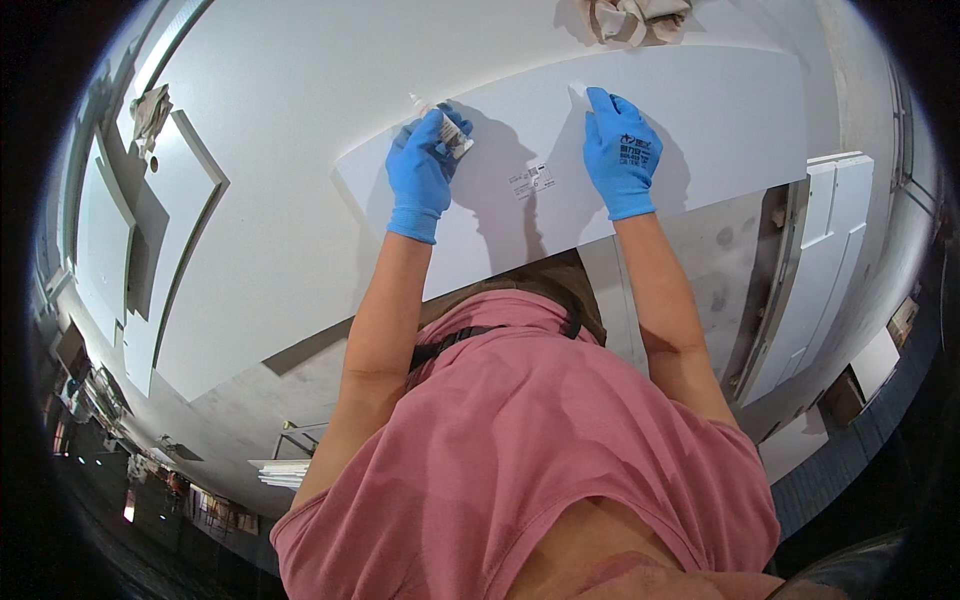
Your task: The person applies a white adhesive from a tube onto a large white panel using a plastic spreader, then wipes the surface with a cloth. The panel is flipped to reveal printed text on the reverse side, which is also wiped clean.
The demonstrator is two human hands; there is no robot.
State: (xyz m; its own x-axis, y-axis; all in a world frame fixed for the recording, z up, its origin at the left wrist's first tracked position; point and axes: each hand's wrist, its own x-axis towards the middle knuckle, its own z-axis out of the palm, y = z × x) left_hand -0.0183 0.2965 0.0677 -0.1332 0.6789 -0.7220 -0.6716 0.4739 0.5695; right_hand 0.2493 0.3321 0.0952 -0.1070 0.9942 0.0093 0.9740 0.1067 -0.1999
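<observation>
A blue glove covers my left hand (423, 170), whose fingers are wrapped round a small white squeeze bottle (455, 137) with a narrow nozzle pointing up and left. My right hand (621, 150), gloved in the same blue, pinches a small whitish piece (578, 93) between thumb and fingers; its kind is not clear. Both hands are above a long white panel (730, 110) with a curved far edge. Between them a printed white label (530, 181) is stuck to the panel. Shadows of my arms fall across its surface.
Under the panel spreads a larger white board (270, 190). A crumpled beige cloth (635, 18) lies at the far edge. More white panels (185, 220) stand at the left with a rag (151, 115) on them. Stacked white panels (815, 260) are at the right, above a grey floor (690, 255).
</observation>
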